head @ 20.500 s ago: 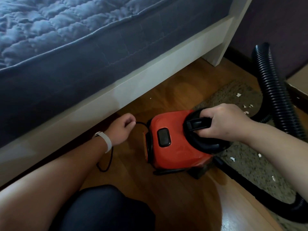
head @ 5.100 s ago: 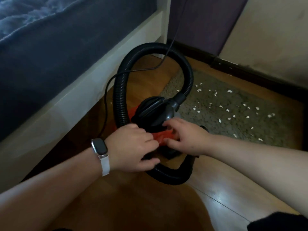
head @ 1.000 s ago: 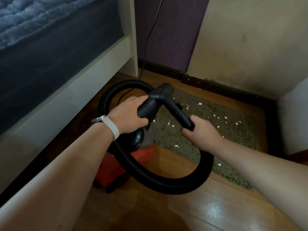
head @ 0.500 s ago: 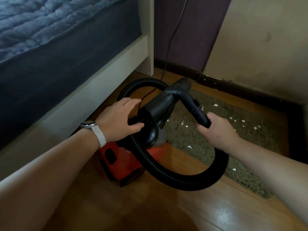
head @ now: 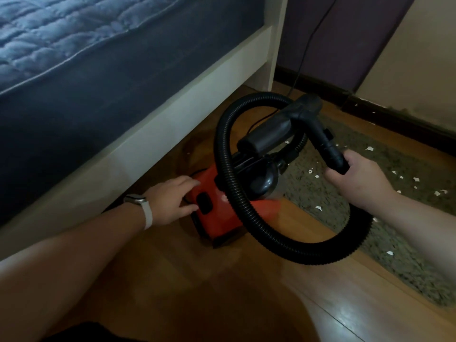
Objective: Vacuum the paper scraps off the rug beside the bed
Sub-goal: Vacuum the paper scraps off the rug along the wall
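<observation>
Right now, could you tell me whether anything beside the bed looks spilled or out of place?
Yes: white paper scraps lie scattered across the speckled grey-green rug, a few at the dark baseboard. The black ribbed hose, gripped by the right hand, loops untidily over the red vacuum body.

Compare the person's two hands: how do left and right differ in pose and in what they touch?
The left hand rests, fingers stretched, on the red vacuum body; the right hand curls round the black hose wand. The left hand is by the bed frame; the right hand is over the rug. The left wrist wears a watch; the right is bare. Both touch one vacuum.
</observation>
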Tool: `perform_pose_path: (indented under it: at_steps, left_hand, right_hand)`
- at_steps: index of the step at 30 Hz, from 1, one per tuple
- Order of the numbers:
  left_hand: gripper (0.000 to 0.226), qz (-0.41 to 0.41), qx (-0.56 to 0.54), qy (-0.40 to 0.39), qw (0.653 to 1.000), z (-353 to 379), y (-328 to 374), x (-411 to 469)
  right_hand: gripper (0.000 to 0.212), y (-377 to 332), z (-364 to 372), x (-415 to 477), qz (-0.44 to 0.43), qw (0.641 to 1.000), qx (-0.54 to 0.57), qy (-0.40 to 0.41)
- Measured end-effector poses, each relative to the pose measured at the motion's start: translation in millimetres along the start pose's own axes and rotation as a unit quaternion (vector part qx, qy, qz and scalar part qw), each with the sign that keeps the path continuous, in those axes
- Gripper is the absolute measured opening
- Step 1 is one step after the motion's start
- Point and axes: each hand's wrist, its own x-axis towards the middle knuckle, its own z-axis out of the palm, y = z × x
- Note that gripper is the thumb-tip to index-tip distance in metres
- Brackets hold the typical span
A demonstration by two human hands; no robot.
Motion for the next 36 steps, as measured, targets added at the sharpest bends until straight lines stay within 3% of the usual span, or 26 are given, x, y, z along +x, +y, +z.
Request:
perform_pose_path:
  at_steps: [12, 18, 23, 30, 36]
  left_hand:
    - [0.084, 0.028, -0.046, -0.029, 0.998, 11, -11, 43]
    - [0.107, 0.049, -0.023, -0.039, 0.998, 10, -14, 63]
    - [0.106, 0.076, 0.015, -0.045, 0.996, 14, -15, 70]
    - [0.107, 0.056, 0.032, -0.051, 0.997, 12, -11, 70]
    - [0.107, 0.032, 0.066, -0.052, 0.996, 10, -4, 69]
  right_hand:
    - [0.023, -1, 8, 0, 0.012, 1.000, -0.019, 0.002]
    - [0.024, 1, 13, 5, 0.015, 1.000, -0.012, 0.009]
    - [0.026, 7, 16, 9, 0.025, 1.000, -0.002, 0.010]
    - [0.016, 28, 5, 15, 0.097, 0.989, 0.059, 0.096]
    - [0.014, 43, 5, 11, 0.128, 0.986, 0.068, 0.086]
